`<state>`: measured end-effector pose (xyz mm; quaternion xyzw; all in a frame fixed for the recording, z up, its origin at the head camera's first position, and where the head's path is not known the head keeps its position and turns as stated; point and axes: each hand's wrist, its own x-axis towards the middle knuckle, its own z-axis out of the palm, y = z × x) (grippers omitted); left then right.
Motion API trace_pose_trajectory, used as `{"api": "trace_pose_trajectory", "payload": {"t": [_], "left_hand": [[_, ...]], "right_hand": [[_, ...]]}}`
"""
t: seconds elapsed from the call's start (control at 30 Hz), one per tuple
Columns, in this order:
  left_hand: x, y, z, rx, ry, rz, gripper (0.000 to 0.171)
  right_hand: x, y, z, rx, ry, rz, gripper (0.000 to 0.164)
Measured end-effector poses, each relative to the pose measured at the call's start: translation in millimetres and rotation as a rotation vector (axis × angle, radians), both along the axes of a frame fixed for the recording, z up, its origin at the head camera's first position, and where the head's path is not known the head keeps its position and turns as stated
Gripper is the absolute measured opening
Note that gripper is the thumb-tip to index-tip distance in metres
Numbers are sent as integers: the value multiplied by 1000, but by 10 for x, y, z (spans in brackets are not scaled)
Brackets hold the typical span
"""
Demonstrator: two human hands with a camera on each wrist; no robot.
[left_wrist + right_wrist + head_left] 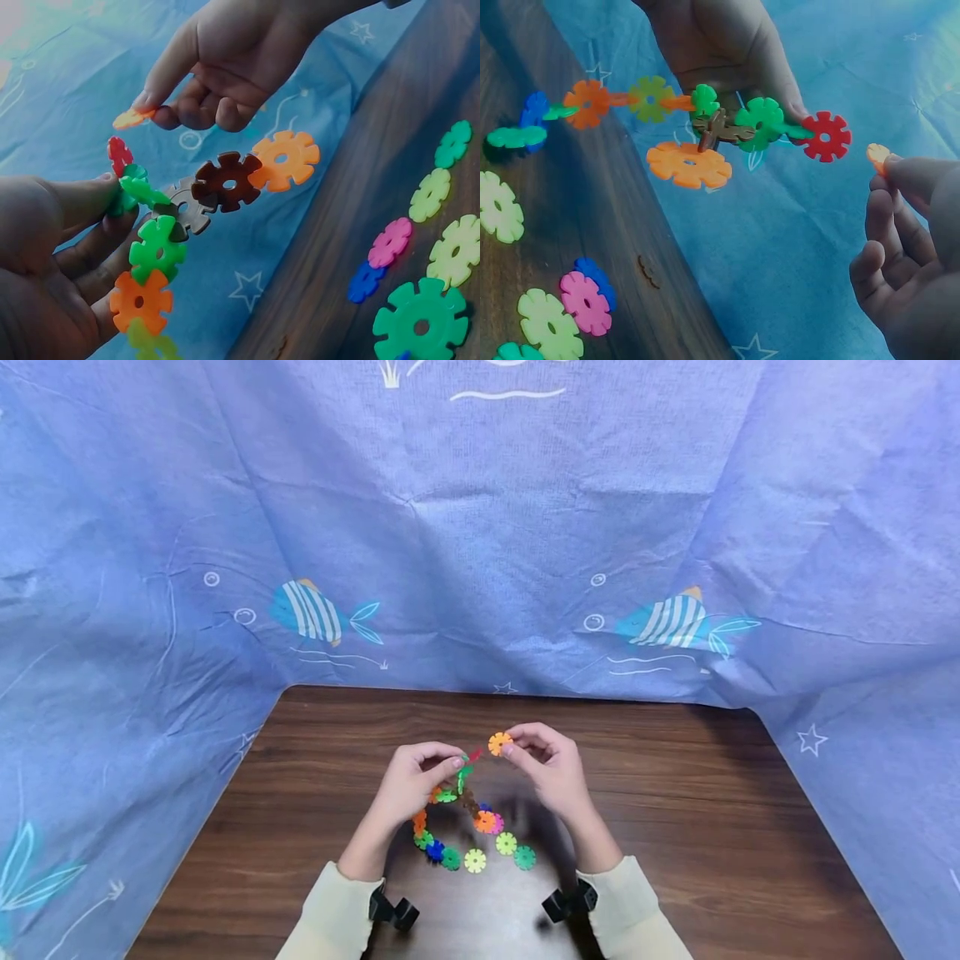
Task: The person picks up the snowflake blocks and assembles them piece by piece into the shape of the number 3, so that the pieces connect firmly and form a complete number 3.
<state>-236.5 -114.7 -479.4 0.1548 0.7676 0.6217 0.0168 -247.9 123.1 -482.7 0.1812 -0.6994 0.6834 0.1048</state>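
My left hand (408, 781) pinches a chain of interlocking plastic snowflake discs by a green disc (135, 191). A red disc (838, 135) sticks out at the chain's end, toward the right hand. From the held part branch a grey disc (196, 217), a brown disc (212, 180) and an orange disc (300, 157). The rest of the chain, with green, orange and blue discs, hangs down and curves to the table. Between thumb and index finger my right hand (553, 768) holds a separate orange snowflake disc (496, 749), close to the red one but apart from it.
Loose discs lie on the dark wooden table (712, 827) in front of me: yellow-green (468, 866), green (531, 863), pink (576, 289) and blue (600, 279). A small brown piece (645, 268) lies nearby. Blue cloth (480, 543) with fish hangs behind and beside the table.
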Motion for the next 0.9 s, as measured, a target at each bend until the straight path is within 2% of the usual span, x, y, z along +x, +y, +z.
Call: {"api": "trace_pose_trajectory", "payload": {"t": [0.27,0.43,0.6,0.77,0.83,0.9], "left_hand": [[22,46,-2,-17,25,-14,17],[45,107,-18,-60,47,46,9],[70,196,-23,-76,61,116,6],[102,240,-20,-62,56,176,5],[105,240,-19,-56,47,185,5],[103,230,-10,-54,31,165,5]], "right_hand": [[37,-40,9,104,31,-6,15],[62,-44,-5,152,81,-32,14],[67,-39,-12,148,95,-40,12],[78,-65,-23,127,90,-15,11],[76,-72,-36,109,87,1,12],[69,-69,-51,97,82,3,12]]}}
